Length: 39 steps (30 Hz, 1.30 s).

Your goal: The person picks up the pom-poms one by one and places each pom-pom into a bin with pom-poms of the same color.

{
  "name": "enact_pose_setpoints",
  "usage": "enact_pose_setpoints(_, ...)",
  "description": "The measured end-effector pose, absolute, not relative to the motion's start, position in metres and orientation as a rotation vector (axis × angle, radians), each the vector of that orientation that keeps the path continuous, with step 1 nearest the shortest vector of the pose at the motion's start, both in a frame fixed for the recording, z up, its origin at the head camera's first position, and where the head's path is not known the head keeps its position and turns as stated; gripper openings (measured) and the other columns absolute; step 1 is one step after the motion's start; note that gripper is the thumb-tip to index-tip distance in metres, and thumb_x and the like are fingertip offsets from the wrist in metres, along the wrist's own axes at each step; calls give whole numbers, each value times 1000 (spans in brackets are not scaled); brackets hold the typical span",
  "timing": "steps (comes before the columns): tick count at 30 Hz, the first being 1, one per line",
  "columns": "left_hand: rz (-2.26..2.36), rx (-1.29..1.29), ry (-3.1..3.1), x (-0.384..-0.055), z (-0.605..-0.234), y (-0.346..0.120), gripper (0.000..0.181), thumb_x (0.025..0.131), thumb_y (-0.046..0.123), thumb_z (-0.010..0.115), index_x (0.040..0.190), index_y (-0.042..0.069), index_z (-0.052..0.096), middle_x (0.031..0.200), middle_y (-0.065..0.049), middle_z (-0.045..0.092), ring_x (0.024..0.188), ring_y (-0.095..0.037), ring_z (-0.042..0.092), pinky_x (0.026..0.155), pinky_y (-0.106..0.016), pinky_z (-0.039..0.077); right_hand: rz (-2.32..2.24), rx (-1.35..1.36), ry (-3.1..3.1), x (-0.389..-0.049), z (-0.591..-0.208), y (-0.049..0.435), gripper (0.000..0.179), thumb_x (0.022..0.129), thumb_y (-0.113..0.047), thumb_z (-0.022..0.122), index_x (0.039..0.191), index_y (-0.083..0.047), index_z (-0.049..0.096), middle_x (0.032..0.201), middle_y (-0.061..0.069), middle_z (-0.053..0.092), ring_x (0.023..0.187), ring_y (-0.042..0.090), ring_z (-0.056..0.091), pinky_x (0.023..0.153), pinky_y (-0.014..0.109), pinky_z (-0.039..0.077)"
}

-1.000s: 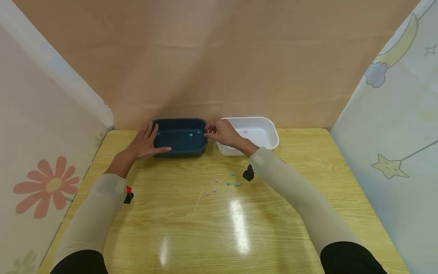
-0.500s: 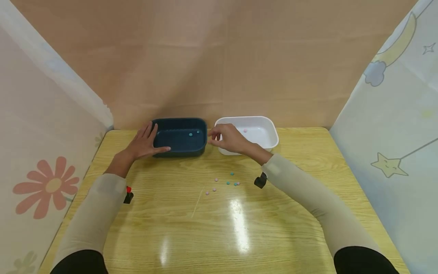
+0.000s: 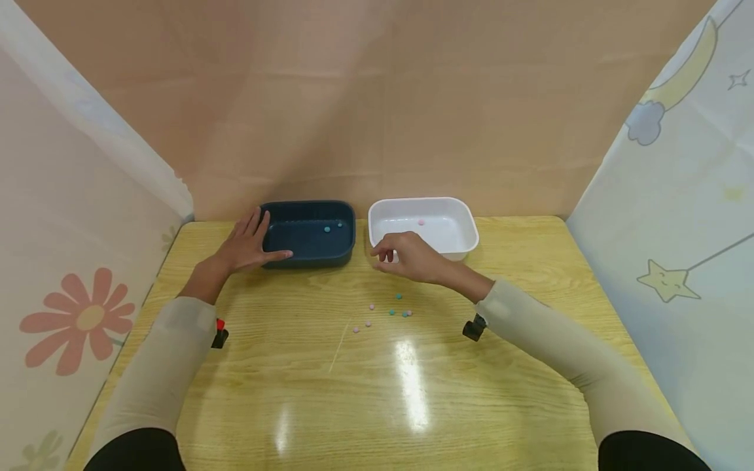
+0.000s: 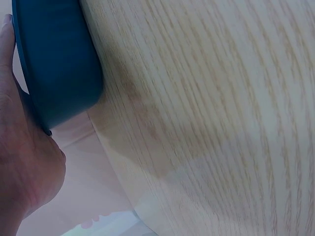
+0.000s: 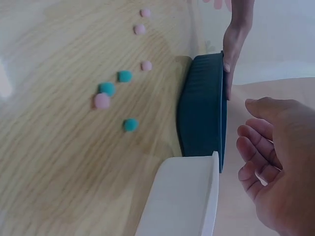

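My left hand (image 3: 244,248) rests on the left end of a dark blue tray (image 3: 309,263), fingers spread, thumb along the front rim. Two small teal balls (image 3: 326,229) lie inside that tray. Over the front left corner of a white tray (image 3: 450,229) hovers my right hand (image 3: 412,257). Its fingers are loosely curled, the thumb stands apart from them in the right wrist view, and nothing shows between them. One pink ball (image 3: 421,222) lies in the white tray. On the table in front are several loose balls, both teal (image 5: 130,124) and pink (image 5: 146,65).
Both trays stand side by side at the back of the wooden table (image 3: 294,392), against a brown backdrop (image 3: 377,118). Patterned panels rise at left (image 3: 88,216) and right (image 3: 677,216). A small black device (image 3: 474,328) sits at the right wrist.
My right hand has moved from beside the blue tray's right end, back toward me and slightly right, in front of the white tray. My left hand has stayed on the blue tray.
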<state>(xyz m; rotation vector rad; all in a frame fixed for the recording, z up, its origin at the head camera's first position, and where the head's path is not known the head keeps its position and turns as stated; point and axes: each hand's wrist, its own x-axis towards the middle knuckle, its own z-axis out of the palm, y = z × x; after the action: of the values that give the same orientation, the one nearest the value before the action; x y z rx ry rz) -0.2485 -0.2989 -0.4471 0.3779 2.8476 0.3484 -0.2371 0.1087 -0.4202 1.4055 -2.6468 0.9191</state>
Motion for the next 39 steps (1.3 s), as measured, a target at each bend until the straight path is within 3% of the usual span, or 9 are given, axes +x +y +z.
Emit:
enact_pose_setpoints(11, 355, 380, 2850, -249, -448, -300, 118, 98, 67, 59, 168, -2, -6, 174, -25, -17, 162, -44, -11, 128, -64, -5, 866, 1430, -2738, -222, -438, 136, 18, 95, -16, 81, 109, -4, 81, 93, -1, 74, 82, 16, 69, 72, 32, 56)
enact_pose_setpoints(19, 355, 384, 2848, -249, -448, -300, 120, 97, 69, 59, 167, -2, -7, 174, -24, -18, 162, -44, -12, 128, -64, -6, 944, 1464, -2761, -217, -457, 150, 21, 94, -13, 82, 109, 0, 80, 96, 6, 76, 85, 19, 70, 76, 41, 61)
enact_pose_setpoints(39, 352, 380, 2853, -249, -449, -299, 119, 98, 68, 59, 167, -3, -7, 174, -24, -18, 162, -44, -12, 129, -63, -5, 1055, 1414, -2809, -217, -491, 166, 20, 91, -12, 86, 108, -3, 81, 99, 1, 75, 85, 9, 69, 75, 26, 60)
